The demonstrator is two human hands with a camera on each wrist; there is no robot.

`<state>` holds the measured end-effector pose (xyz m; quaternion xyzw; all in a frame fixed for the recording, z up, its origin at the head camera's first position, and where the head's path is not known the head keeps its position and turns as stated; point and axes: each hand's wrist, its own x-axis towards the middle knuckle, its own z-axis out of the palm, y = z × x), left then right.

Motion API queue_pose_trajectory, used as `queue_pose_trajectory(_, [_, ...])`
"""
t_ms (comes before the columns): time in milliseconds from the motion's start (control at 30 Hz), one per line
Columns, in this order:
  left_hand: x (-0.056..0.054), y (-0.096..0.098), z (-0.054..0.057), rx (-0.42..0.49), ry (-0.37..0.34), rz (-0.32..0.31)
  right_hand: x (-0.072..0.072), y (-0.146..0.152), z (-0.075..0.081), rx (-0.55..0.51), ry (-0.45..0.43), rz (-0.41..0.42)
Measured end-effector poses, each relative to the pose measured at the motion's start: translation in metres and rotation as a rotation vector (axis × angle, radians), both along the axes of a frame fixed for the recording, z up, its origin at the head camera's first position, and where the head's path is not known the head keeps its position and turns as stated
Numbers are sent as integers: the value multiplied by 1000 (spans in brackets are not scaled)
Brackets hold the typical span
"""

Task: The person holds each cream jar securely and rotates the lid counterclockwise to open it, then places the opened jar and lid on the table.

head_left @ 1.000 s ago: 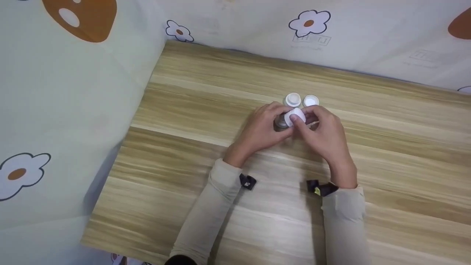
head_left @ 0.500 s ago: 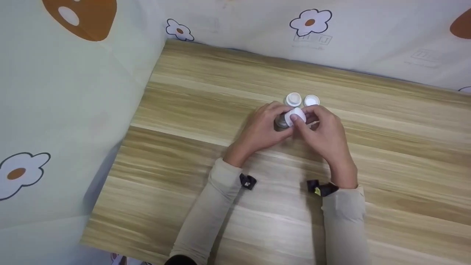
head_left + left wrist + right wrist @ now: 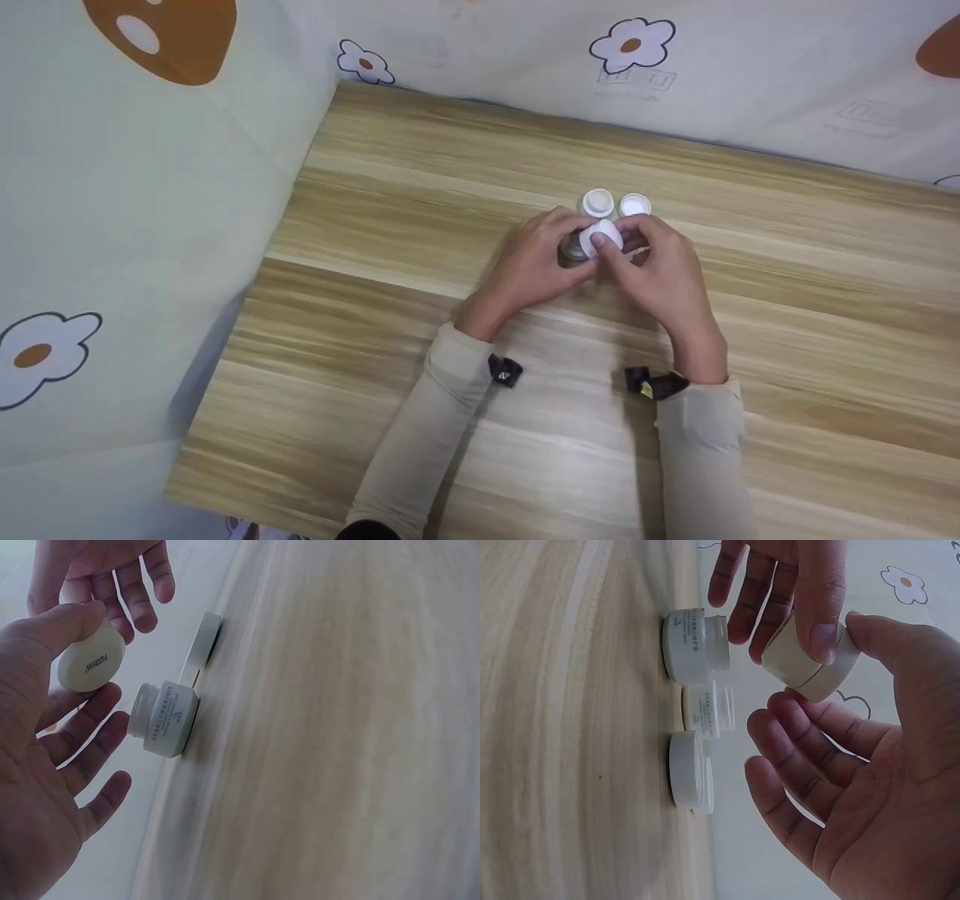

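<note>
Both hands hold a small white lidded jar [image 3: 604,232] above the table, with a seam between lid and body visible in the right wrist view. My left hand [image 3: 536,259] grips it with the thumb over its side, the other fingers spread. From the opposite side, my right hand [image 3: 664,266] pinches it between thumb and fingers. Printed lettering shows on the jar's round face in the left wrist view. Below stand two lidless jars: a nearer one [image 3: 686,645] with a glass neck and printed label, partly hidden in the head view, and a farther white one [image 3: 598,203].
Two loose white lids lie by the jars: the far lid [image 3: 635,205] and the near lid [image 3: 684,769], mostly hidden by my right hand in the head view. The wood-grain table [image 3: 420,225] meets a patterned wall covering [image 3: 487,60] at the back and left.
</note>
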<state>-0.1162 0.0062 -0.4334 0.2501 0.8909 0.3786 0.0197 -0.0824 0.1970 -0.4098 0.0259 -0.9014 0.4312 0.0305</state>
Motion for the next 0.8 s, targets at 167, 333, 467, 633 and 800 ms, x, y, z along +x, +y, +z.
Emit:
queue_pose_trajectory(167, [1, 0, -1, 20, -6, -2, -1, 0, -2, -15, -1, 6])
queue_pose_trajectory(333, [1, 0, 0, 31, 3, -5, -1, 0, -1, -13, 6, 7])
queue_pose_trajectory(467, [1, 0, 0, 32, 4, -6, -1, -1, 0, -8, 7, 10])
queue_pose_trajectory(633, [1, 1, 0, 19, 6, -1, -1, -1, 0, -4, 2, 11])
queue_pose_trajectory(800, [2, 1, 0, 17, 12, -4, 0, -1, 0, -2, 4, 10])
